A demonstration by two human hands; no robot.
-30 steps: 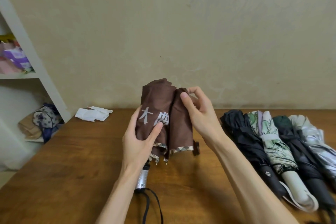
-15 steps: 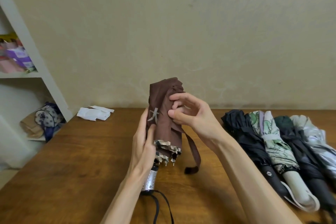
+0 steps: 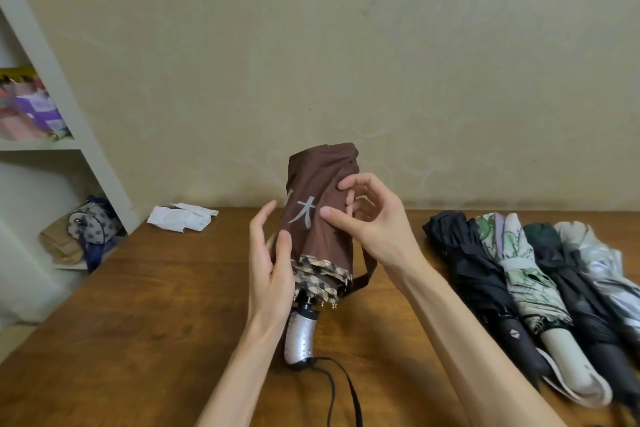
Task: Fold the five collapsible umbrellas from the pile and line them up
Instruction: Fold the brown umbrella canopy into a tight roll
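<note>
The right hand (image 3: 377,229) pinches the cloth of the upright brown umbrella (image 3: 322,173); the left hand (image 3: 270,274), fingers nearly straight, touches its side with the thumb.

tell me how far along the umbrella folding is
Done: four folded umbrellas lie in a row on the table. In hand: the brown umbrella, rolled, right hand pinching its cloth, left hand against it, strap loose. Left: fasten strap, add it to the row.
</note>
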